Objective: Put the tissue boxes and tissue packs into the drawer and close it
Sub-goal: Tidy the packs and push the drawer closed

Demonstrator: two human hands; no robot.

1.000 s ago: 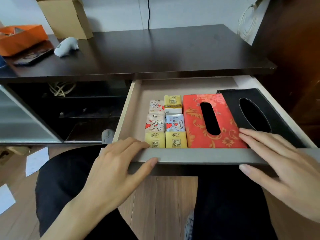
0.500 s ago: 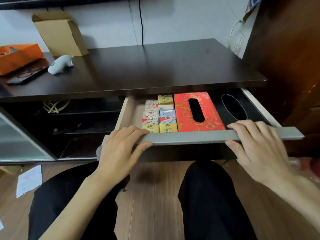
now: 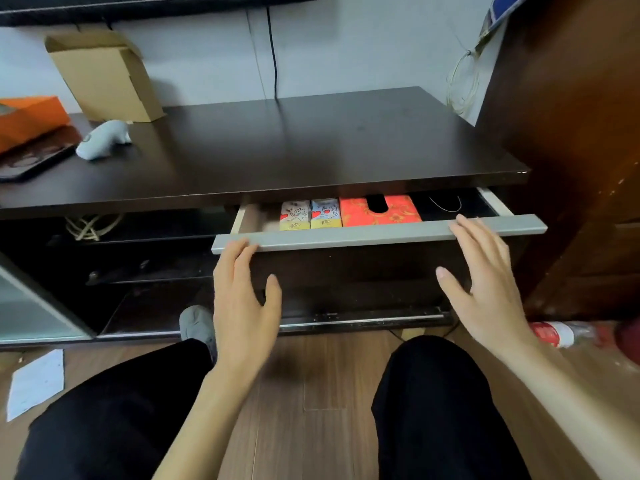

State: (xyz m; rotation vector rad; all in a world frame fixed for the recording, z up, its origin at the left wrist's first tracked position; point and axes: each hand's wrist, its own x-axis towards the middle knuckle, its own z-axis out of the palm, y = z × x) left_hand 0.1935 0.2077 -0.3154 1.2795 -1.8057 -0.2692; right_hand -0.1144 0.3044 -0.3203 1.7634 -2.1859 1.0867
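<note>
Both hands' fingers (image 3: 239, 251) touch the nearly shut drawer (image 3: 377, 233) front.

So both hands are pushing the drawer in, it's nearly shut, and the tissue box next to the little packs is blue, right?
Not quite: the tissue box beside the packs is red with a gold pattern, not blue, as the head view shows. The rest holds: the left hand and right hand are open at the drawer front, and only a narrow strip of its inside shows.
</note>
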